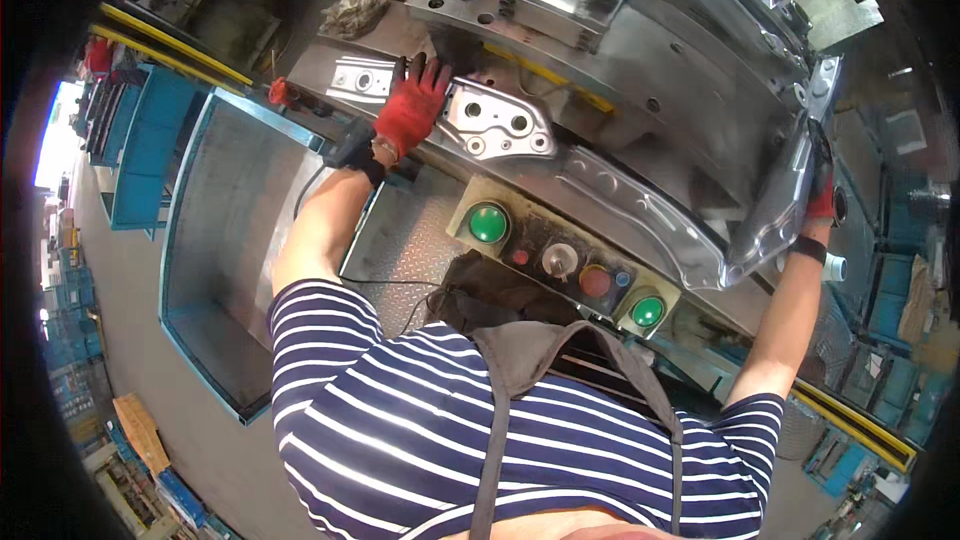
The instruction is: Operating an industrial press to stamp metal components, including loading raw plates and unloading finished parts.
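My left hand [412, 108], in a red glove with dark fingertips, lies across the middle of a bright stamped sheet-metal bracket [505, 112] with several round holes. Its fingers are stretched out and slightly apart. Just right of that bracket is a grey curved sheet-metal panel [650, 208], bent upward at its right end. My right hand [822, 185], gloved in red and black, is wrapped round this raised end. Most of its fingers are hidden behind the metal. Whether the bracket and the panel touch cannot be made out.
Between my arms stands a control box [560, 260] with two green buttons and smaller knobs. Beyond the parts rises a metal die [690, 90] with blocks bolted on. A crumpled rag [355, 10] lies at the far left. A blue-rimmed metal bin [172, 240] is left of me.
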Available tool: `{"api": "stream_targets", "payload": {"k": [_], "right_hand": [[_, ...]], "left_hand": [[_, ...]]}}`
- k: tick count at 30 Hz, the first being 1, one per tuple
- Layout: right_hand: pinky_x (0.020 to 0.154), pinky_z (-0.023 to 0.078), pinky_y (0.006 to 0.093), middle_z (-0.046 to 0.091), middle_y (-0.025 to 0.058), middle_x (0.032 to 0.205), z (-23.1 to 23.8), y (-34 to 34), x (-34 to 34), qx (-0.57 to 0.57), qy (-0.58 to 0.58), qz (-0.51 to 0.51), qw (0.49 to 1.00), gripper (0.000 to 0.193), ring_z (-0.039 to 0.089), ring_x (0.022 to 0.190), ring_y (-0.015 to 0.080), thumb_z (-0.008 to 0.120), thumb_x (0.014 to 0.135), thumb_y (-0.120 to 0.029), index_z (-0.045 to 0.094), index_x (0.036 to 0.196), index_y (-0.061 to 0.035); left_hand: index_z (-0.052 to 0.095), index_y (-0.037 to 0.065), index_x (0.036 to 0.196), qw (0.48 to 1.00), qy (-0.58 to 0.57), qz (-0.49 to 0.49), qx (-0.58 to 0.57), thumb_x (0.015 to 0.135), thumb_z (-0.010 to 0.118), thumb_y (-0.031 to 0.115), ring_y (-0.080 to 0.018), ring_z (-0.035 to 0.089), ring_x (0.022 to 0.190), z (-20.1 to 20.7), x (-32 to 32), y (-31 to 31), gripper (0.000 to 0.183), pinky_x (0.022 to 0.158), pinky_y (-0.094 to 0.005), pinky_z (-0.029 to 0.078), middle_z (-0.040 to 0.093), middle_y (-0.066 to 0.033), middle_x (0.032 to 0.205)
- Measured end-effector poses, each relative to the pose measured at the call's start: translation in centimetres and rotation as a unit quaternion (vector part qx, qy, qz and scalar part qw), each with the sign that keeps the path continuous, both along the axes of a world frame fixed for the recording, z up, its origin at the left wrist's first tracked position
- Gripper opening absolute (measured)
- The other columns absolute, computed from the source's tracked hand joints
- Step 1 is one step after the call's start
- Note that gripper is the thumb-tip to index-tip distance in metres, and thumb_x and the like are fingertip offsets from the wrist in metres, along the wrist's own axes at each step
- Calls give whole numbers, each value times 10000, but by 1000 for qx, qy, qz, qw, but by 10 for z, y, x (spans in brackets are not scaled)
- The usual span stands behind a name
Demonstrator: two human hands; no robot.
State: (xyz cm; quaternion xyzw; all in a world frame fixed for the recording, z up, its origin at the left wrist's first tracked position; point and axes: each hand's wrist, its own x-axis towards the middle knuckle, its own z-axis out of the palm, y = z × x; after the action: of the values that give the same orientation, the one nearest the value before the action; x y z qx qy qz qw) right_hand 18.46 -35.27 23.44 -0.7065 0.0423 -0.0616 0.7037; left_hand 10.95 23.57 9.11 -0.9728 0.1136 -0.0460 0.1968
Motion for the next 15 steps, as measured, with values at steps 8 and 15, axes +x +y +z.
{"api": "stream_targets", "payload": {"k": [8, 15], "right_hand": [[772, 475, 263, 633, 49, 991, 20, 21, -11, -194, -130, 52, 971, 385, 594, 876, 140, 509, 916, -279, 560, 1218, -46], [794, 477, 372, 587, 204, 1040, 103, 98, 73, -688, -183, 89, 696, 569, 595, 936, 319, 714, 754, -306, 530, 1255, -109]], "left_hand": [[261, 94, 1427, 992, -24, -2, -122, 732, 578, 150, -425, 209, 1350, -3, -5, 10, 766, 1089, -589, 119, 226, -197, 1475], [334, 36, 1371, 964, -13, 58, -260, 603, 726, 253, -466, 124, 1358, 0, -32, 5, 890, 1090, -605, 72, 218, -247, 1461]]}}
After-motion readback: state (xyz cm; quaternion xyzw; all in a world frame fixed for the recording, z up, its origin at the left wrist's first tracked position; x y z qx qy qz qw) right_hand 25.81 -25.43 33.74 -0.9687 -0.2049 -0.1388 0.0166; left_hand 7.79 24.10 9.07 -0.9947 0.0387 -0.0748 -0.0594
